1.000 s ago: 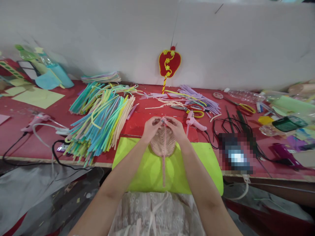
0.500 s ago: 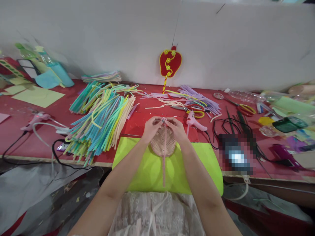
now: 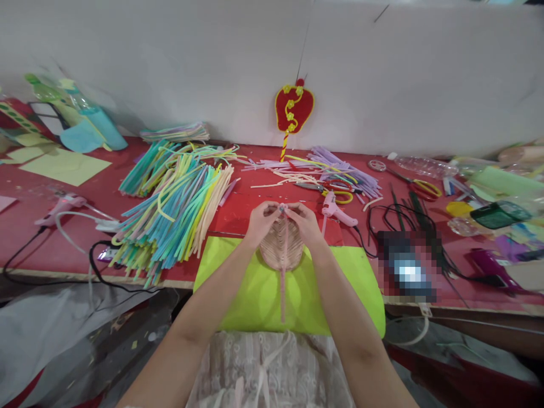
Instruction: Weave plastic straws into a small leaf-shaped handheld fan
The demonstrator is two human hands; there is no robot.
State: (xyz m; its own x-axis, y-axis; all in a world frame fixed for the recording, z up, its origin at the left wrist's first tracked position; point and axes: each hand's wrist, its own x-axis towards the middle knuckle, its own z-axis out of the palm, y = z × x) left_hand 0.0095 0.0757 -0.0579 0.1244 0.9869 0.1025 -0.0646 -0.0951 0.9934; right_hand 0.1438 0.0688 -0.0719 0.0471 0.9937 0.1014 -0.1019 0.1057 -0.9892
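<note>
A pale peach fan made of pipe cleaners lies between my hands, with a pink stem running down its middle and sticking out towards me. My left hand pinches its far tip from the left. From the other side my right hand pinches the same tip, fingertips almost meeting. A small bluish bit shows between the fingertips, too small to name. Under the fan is a bright yellow-green sheet at the table's near edge. To the right of my right hand rests a pink glue gun.
Bundled coloured pipe cleaners are heaped on the left. Behind my hands are lilac pipe cleaners and yellow-handled scissors. A red fan stands against the wall. Another glue gun lies far left; cables and a blurred-out device lie right.
</note>
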